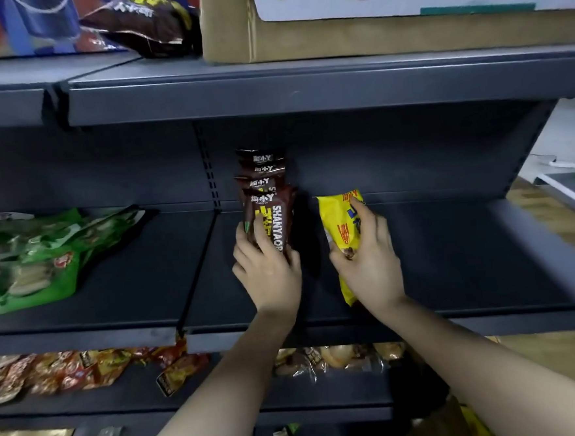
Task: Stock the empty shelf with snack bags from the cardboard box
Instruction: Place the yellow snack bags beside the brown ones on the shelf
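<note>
The left hand [267,268] holds the row of brown snack bags [267,198] that stand upright on the dark middle shelf [452,257]. Its fingers are curled around the lower part of the front bag, with the thumb on the right side, so the bags rise above the hand and lean toward the back panel. About four bags stand one behind the other; only the top edges of the rear ones can be seen.

The right hand [367,256] grips a yellow snack bag [342,224] just beside the brown row, on the same shelf. The fingers wrap over the right side of the bag and the thumb presses the lower left part. The top of the bag comes out above the fingers and its bottom corner shows under the palm; the middle is covered by the hand. I cannot tell if the bag rests on the shelf or is lifted a little.

On the upper shelf sits a cardboard box [334,34], cut off by the top edge, so its inside is hidden. Beside it lies one more brown snack bag [143,20]. Green packets [44,262] lie at the left of the middle level, and mixed packets [86,371] fill the lower shelf, blurred
</note>
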The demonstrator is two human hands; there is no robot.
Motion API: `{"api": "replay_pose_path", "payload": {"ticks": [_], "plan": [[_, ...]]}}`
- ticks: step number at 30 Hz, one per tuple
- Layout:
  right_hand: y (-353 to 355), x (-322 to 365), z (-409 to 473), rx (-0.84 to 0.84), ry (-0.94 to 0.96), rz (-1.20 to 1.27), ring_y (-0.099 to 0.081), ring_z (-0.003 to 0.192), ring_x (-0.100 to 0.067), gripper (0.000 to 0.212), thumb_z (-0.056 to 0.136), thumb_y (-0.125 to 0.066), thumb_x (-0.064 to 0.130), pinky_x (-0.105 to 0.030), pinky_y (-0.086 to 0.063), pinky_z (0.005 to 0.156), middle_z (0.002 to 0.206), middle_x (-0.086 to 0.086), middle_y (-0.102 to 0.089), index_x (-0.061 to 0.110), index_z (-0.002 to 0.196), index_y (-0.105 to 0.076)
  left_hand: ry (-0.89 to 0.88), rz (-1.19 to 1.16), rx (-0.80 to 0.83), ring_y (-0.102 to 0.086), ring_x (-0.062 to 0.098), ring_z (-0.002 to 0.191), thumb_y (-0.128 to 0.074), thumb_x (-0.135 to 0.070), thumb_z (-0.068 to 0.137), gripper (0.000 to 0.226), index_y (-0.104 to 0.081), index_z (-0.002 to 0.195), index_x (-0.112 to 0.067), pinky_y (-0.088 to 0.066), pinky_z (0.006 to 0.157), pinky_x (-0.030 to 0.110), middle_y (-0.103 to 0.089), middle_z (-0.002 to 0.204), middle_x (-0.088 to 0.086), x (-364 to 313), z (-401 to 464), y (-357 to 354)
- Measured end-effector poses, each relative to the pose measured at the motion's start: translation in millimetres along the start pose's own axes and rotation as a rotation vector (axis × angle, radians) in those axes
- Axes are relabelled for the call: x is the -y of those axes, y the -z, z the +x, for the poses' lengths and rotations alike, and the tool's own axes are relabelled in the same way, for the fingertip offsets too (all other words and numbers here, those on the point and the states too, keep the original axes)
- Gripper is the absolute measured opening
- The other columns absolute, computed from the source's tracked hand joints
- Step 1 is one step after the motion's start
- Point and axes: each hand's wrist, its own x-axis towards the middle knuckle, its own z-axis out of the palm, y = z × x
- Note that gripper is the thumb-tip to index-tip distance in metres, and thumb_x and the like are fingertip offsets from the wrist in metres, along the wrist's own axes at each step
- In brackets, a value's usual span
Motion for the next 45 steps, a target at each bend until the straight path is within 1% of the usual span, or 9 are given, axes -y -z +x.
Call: {"api": "replay_pose_path", "payload": {"ticks": [10,14,17,20,23,25,28,31,45], "plan": [[-26,7,10,0.017,-0.026,0.004,-0.049,0.113,-0.026,0.077,0.083,-0.066,0.032,-0.032,-0.043,0.069,0.128,-0.005,-0.042,0.027,0.147,-0.024,0.036,0.12,0.129,-0.051,0.041,0.114,-0.079,-0.049,0.064,0.107,-0.018,0.146,-0.019,-0.051,0.074,0.052,-0.037,0.142,0.025,9,-12,-14],[-36,19,13,0.026,-0.015,0.044,-0.049,0.116,-0.025,0.076,0.084,-0.065,0.032,-0.034,-0.046,0.072,0.131,-0.005,-0.041,0.027,0.147,-0.023,0.061,0.122,0.146,-0.051,0.041,0.113,-0.072,-0.053,0.069,0.104,-0.014,0.147,-0.017,-0.05,0.073,0.053,-0.035,0.142,0.026,11,-14,-13],[-39,25,15,0.018,-0.003,0.065,-0.05,0.116,-0.025,0.076,0.085,-0.064,0.033,-0.036,-0.048,0.073,0.131,-0.005,-0.041,0.027,0.148,-0.023,0.065,0.102,0.15,-0.046,0.044,0.121,-0.061,-0.058,0.075,0.099,-0.009,0.148,-0.016,-0.049,0.079,0.057,-0.03,0.145,0.028,13,-11,-11],[-42,25,17,0.023,-0.013,0.078,-0.05,0.116,-0.025,0.075,0.085,-0.064,0.033,-0.036,-0.048,0.072,0.131,-0.004,-0.041,0.027,0.147,-0.022,0.02,0.088,0.129,-0.03,0.045,0.134,-0.056,-0.06,0.079,0.097,0.003,0.149,-0.025,-0.04,0.093,0.062,-0.016,0.152,0.026,14,-1,-10],[-45,24,19,0.036,-0.045,0.087,-0.05,0.116,-0.025,0.075,0.085,-0.064,0.033,-0.034,-0.045,0.072,0.132,-0.003,-0.04,0.029,0.147,-0.021,0.018,0.011,0.169,-0.021,0.043,0.137,-0.056,-0.055,0.082,0.095,0.014,0.145,-0.038,-0.038,0.097,0.06,-0.005,0.154,0.021,13,7,-9],[-47,23,21,0.046,-0.056,0.086,-0.05,0.116,-0.025,0.076,0.085,-0.064,0.033,-0.033,-0.043,0.072,0.132,-0.002,-0.04,0.029,0.147,-0.02,0.054,-0.009,0.179,-0.028,0.041,0.131,-0.057,-0.051,0.083,0.095,0.014,0.145,-0.038,-0.043,0.093,0.056,-0.015,0.149,0.021,13,7,-10],[-48,22,21,0.059,-0.065,0.086,-0.05,0.117,-0.025,0.076,0.085,-0.064,0.033,-0.035,-0.045,0.073,0.131,-0.002,-0.04,0.029,0.147,-0.02,0.096,0.045,0.135,-0.046,0.039,0.109,-0.063,-0.05,0.077,0.099,0.0,0.149,-0.023,-0.048,0.079,0.051,-0.04,0.126,0.023,12,6,-14],[-49,20,24,0.065,-0.092,0.069,-0.05,0.116,-0.026,0.076,0.085,-0.063,0.033,-0.037,-0.045,0.073,0.13,-0.003,-0.04,0.03,0.147,-0.02,0.113,0.064,0.072,-0.052,0.037,0.096,-0.07,-0.049,0.07,0.105,-0.013,0.148,-0.009,-0.05,0.071,0.048,-0.048,0.113,0.021,12,6,-17],[-71,31,49,0.024,-0.281,0.045,-0.044,0.122,-0.031,0.077,0.082,-0.065,0.032,-0.042,-0.046,0.08,0.134,-0.01,-0.041,0.016,0.145,-0.022,0.073,-0.105,0.024,-0.049,0.036,0.108,-0.076,-0.036,0.071,0.101,-0.011,0.145,-0.017,-0.051,0.083,0.051,-0.042,0.123,0.019,17,7,-11]]}}
